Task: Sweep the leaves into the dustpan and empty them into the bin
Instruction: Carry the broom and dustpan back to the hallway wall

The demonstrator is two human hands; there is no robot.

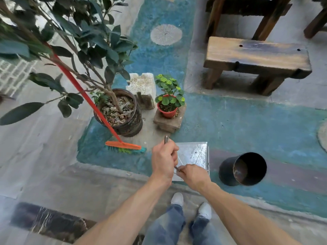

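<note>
A shiny metal dustpan (pixel 192 153) sits on the teal floor in front of my feet, its tray looking bare. My left hand (pixel 163 159) is closed around the top of its upright handle. My right hand (pixel 192 174) grips the handle lower down, near the pan's rear edge. The orange broom (pixel 122 145) with green and teal bristles leans against the large potted tree, held by no hand. A black round bin (pixel 245 169) stands just right of the dustpan, its mouth open. No loose leaves show on the floor near the pan.
The large dark pot (pixel 123 114) with a leafy tree stands at the left, dry leaves on its soil. A small red pot (pixel 168 110) sits on a stone block. A stone block (pixel 141 87) is behind, and a wooden bench (pixel 256 59) at the upper right.
</note>
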